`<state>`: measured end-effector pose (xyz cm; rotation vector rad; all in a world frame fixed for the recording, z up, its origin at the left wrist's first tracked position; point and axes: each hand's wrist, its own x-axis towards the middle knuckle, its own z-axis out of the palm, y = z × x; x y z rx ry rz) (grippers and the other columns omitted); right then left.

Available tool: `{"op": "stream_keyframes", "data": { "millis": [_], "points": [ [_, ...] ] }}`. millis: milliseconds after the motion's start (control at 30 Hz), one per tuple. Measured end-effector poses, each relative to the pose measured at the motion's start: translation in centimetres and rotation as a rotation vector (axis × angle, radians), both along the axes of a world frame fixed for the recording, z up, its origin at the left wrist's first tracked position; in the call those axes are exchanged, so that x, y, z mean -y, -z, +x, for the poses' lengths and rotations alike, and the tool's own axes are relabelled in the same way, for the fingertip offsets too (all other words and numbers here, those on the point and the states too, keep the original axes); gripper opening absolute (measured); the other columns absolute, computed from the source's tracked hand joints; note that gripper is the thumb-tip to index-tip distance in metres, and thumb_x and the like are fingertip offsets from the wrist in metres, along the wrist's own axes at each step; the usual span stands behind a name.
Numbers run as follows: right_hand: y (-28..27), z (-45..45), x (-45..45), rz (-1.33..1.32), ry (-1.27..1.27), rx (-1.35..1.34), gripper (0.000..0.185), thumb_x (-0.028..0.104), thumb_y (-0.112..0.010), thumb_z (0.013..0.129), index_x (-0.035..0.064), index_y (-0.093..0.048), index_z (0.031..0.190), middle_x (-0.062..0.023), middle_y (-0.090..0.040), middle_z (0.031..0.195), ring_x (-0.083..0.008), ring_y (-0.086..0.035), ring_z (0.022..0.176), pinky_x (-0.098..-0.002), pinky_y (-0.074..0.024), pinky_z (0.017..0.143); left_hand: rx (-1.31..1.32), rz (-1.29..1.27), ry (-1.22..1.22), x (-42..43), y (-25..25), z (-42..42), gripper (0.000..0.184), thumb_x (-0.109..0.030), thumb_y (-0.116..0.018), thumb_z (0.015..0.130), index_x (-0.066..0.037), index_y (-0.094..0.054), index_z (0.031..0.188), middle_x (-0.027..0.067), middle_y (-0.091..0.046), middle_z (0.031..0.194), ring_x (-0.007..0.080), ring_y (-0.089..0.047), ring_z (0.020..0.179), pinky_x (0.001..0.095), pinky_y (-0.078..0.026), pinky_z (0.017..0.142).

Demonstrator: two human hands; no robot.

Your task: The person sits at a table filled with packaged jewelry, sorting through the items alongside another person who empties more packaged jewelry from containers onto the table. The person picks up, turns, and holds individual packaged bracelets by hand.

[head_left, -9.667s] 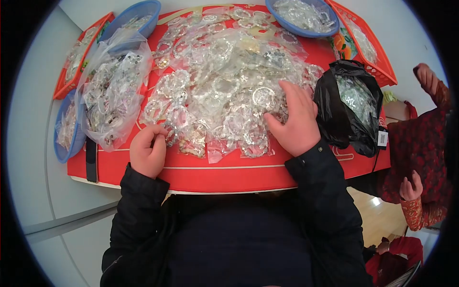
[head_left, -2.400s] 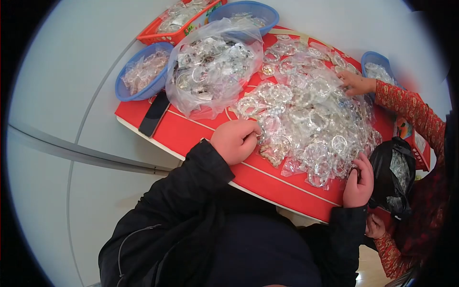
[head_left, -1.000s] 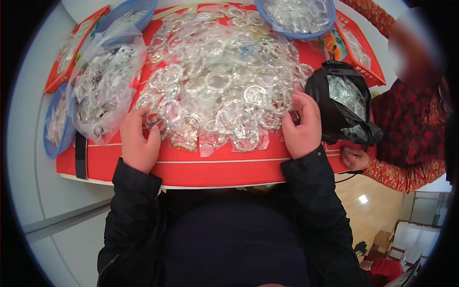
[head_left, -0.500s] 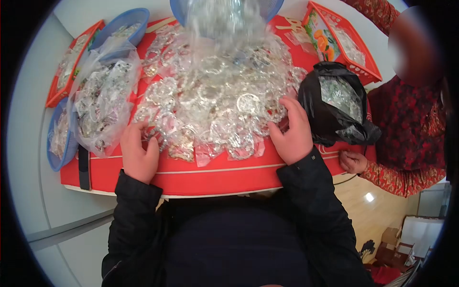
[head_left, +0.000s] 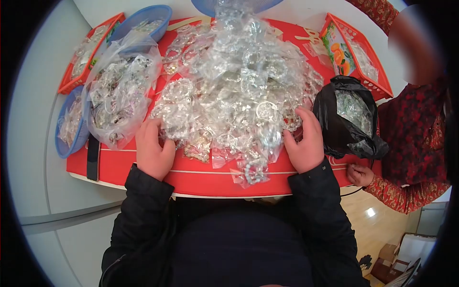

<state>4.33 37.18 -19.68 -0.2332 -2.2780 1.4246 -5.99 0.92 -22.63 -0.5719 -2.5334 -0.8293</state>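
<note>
A large heap of small clear plastic packets [head_left: 234, 105] holding beaded bracelets covers the middle of the red table. My left hand [head_left: 155, 149] rests at the heap's near left edge, thumb and fingers apart. On the near right edge, my right hand [head_left: 306, 143] touches the packets with its fingers spread. One bracelet packet [head_left: 253, 171] lies at the front of the heap, between my hands. At the far side, a blue basket [head_left: 210, 6] is partly cut off by the view, with blurred packets pouring down below it.
To the left stand a bulging clear bag [head_left: 122, 93], blue baskets [head_left: 165, 31] and a red basket [head_left: 61, 88]. A black strap-like object [head_left: 93, 160] lies nearby. On the right are a black bag [head_left: 330, 115], another red basket [head_left: 386, 88] and a co-worker's hand [head_left: 359, 175].
More packets have fallen from the blue basket, which has shifted up in view. The heap has spread, and a packet has slid toward the near table edge. My hands stay at its sides.
</note>
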Motion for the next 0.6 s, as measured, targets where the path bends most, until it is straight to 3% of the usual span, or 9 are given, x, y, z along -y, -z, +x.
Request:
{"op": "stream_keyframes", "data": {
  "millis": [33,100,133,200,267,367,500,600],
  "points": [
    [0.1,0.0,0.0,-0.012,0.003,-0.006,0.051,0.004,-0.074,0.081,-0.0022,-0.059,0.129,-0.0219,-0.058,0.137,-0.0414,-0.055,0.128,-0.0445,-0.0434,0.11,0.029,0.022,-0.007,0.0,0.0,0.1,0.043,-0.001,-0.063,0.076,0.002,-0.06,0.118,0.0202,-0.061,0.115,0.0401,-0.057,0.109,0.0462,-0.045,0.098],
    [1.3,0.4,0.0,0.35,0.022,-0.093,0.05,0.005,-0.074,0.081,-0.0013,-0.06,0.128,-0.0211,-0.057,0.138,-0.0415,-0.055,0.127,-0.0457,-0.0433,0.109,0.085,0.066,-0.02,0.0,-0.1,0.2,0.046,-0.001,-0.064,0.076,0.002,-0.06,0.121,0.0195,-0.059,0.12,0.0407,-0.055,0.111,0.0471,-0.044,0.098],
    [1.5,0.8,0.1,0.471,0.017,-0.152,0.05,0.006,-0.073,0.081,-0.0003,-0.061,0.128,-0.0205,-0.057,0.138,-0.0414,-0.055,0.128,-0.0466,-0.0429,0.109,-0.013,0.037,-0.023,-0.2,-0.3,0.6,0.047,-0.001,-0.064,0.076,0.001,-0.059,0.123,0.0191,-0.058,0.123,0.0403,-0.054,0.114,0.0473,-0.044,0.1],
    [0.4,3.4,0.9,0.472,-0.079,-0.312,0.051,0.009,-0.073,0.08,0.004,-0.063,0.13,-0.0187,-0.056,0.141,-0.0406,-0.052,0.13,-0.0499,-0.0414,0.11,-0.204,-0.024,-0.029,-0.8,-0.9,2.2,0.05,0.001,-0.065,0.077,0.0,-0.059,0.126,0.0182,-0.056,0.13,0.0394,-0.053,0.121,0.0478,-0.043,0.104],
    [-1.4,5.5,2.3,0.648,-0.486,-0.21,0.057,0.024,-0.08,0.079,0.0183,-0.065,0.133,-0.0117,-0.053,0.147,-0.0384,-0.047,0.135,-0.056,-0.0379,0.109,-0.128,-0.054,0.207,-1.1,-2.2,4.9,0.051,-0.003,-0.068,0.075,-0.007,-0.063,0.126,0.0157,-0.055,0.134,0.0373,-0.051,0.125,0.0485,-0.041,0.105],
    [-1.1,5.5,4.8,0.779,-0.648,0.047,0.059,0.04,-0.084,0.076,0.0308,-0.067,0.132,-0.0041,-0.05,0.151,-0.0367,-0.042,0.139,-0.0579,-0.0361,0.108,-0.168,-0.161,0.487,-3.1,-2.6,6.2,0.052,-0.01,-0.073,0.073,-0.018,-0.068,0.124,0.0116,-0.054,0.138,0.0338,-0.05,0.129,0.0491,-0.039,0.107],
    [-1.2,4.3,5.1,0.806,-0.627,0.102,0.06,0.047,-0.084,0.074,0.0331,-0.068,0.13,0.0012,-0.05,0.152,-0.0321,-0.042,0.14,-0.0543,-0.0382,0.105,-0.136,-0.249,0.562,-5.6,-2.3,5.5,0.05,-0.018,-0.077,0.076,-0.029,-0.07,0.124,0.0047,-0.055,0.142,0.0309,-0.05,0.128,0.0491,-0.04,0.102],
    [-1.1,4.0,4.7,0.753,-0.624,0.108,0.059,0.046,-0.084,0.075,0.0325,-0.068,0.13,0.0028,-0.05,0.152,-0.0298,-0.042,0.141,-0.0528,-0.0384,0.104,-0.057,-0.264,0.586,-6.1,-2.6,5.0,0.05,-0.019,-0.078,0.077,-0.028,-0.07,0.125,0.0045,-0.056,0.142,0.0305,-0.051,0.128,0.0502,-0.04,0.101]
  ]
}}
